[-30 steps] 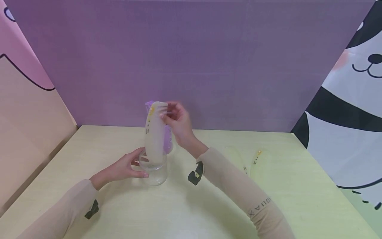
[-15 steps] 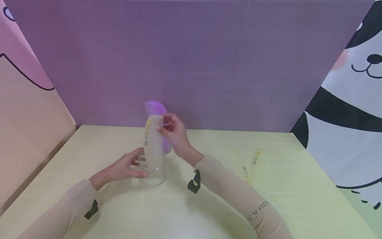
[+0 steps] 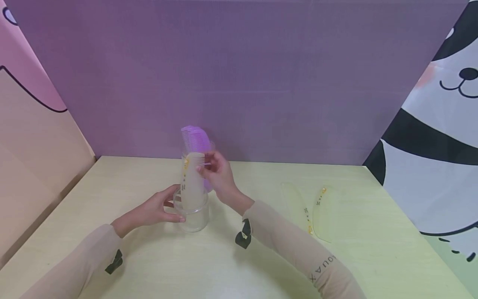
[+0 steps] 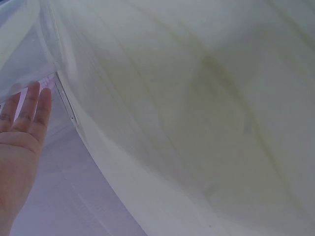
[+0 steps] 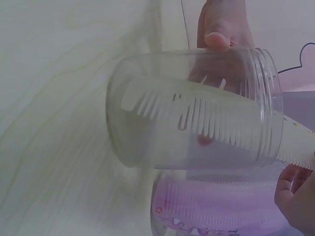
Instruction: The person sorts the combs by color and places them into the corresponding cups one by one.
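Two combs stand upright together near the middle of the table point(image 3: 112, 187): a pale translucent comb point(image 3: 192, 178) sits with its lower end inside a clear plastic jar point(image 3: 192, 216), and a purple comb point(image 3: 196, 141) rises just behind it, its top higher than the pale one's. Whether the purple comb is in the same jar or in a second container behind it cannot be told from the head view; the right wrist view shows the pale comb's teeth point(image 5: 197, 118) inside the jar point(image 5: 192, 108) and the purple comb point(image 5: 216, 206) beside it in what looks like another clear vessel.

The right hand point(image 3: 218, 174) pinches the pale comb near its top, thumb and fingertips closed on the toothed edge, the other fingers loosely curled. The left hand point(image 3: 154, 209) holds the jar by its side, thumb and fingers curved round the wall near the rim.

Well apart to the right, two more pale yellow combs point(image 3: 313, 211) lie flat on the table, side by side. A purple backdrop point(image 3: 261, 74) stands behind the table.
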{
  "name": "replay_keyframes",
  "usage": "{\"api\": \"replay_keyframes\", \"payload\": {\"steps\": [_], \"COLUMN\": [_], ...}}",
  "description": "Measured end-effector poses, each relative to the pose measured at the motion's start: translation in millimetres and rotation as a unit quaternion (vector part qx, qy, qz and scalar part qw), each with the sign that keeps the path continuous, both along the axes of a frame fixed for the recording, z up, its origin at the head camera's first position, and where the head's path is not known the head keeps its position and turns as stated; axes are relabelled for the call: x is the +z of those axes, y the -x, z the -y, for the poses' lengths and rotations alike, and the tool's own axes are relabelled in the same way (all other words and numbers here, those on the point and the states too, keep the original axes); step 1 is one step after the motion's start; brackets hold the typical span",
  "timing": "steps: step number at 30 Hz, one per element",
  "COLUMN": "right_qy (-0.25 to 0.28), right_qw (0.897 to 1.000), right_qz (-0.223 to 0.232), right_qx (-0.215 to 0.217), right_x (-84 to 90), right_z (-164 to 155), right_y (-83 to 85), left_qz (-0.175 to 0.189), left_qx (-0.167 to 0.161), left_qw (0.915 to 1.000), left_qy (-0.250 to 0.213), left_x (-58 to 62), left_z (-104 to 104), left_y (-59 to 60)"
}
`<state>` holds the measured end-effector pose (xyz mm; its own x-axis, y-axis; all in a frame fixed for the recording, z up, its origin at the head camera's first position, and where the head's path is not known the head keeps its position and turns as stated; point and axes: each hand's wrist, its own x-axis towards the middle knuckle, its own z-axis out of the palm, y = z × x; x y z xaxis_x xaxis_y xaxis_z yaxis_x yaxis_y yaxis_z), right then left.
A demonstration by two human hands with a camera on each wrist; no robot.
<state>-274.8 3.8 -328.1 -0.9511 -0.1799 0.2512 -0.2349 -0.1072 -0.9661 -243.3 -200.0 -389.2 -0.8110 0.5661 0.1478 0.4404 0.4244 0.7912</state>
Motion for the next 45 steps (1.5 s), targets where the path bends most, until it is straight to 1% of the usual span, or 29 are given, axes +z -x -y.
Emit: {"api": "replay_keyframes", "payload": {"steps": [8, 12, 17, 26, 33, 40, 45], "right_qy": [0.011, 0.006, -0.001, -0.008, -0.018, -0.024, -0.026], "right_qw": [1.0, 1.0, 0.999, 1.0, 1.0, 1.0, 1.0], "right_qz": [0.01, 0.019, 0.026, 0.016, 0.013, -0.003, 0.002], "right_qx": [-0.007, -0.015, -0.022, -0.021, -0.012, -0.009, -0.008], "right_x": [-5.5, -7.7, -9.4, -10.5, -9.9, -8.9, -6.6], "right_z": [-0.2, 0.1, 0.0, -0.7, -2.9, -10.6, -20.0], "right_y": [1.3, 2.3, 4.2, 5.4, 5.2, 7.5, 10.3], "left_qz": [0.002, 0.003, -0.004, -0.001, -0.001, -0.003, -0.003], "left_qx": [0.0, 0.002, 0.003, 0.003, 0.003, 0.0, 0.005], "left_qw": [1.0, 1.0, 1.0, 1.0, 1.0, 1.0, 1.0], "left_qy": [-0.001, 0.001, 0.004, 0.004, 0.002, 0.0, 0.002], "left_x": [0.5, -0.1, -1.9, -1.7, -1.3, -0.9, -1.5], "left_z": [0.2, -0.1, -0.7, -0.9, -1.2, -1.7, -1.0], "left_y": [-0.2, -0.1, 1.0, 1.5, 1.0, 0.6, 1.1]}}
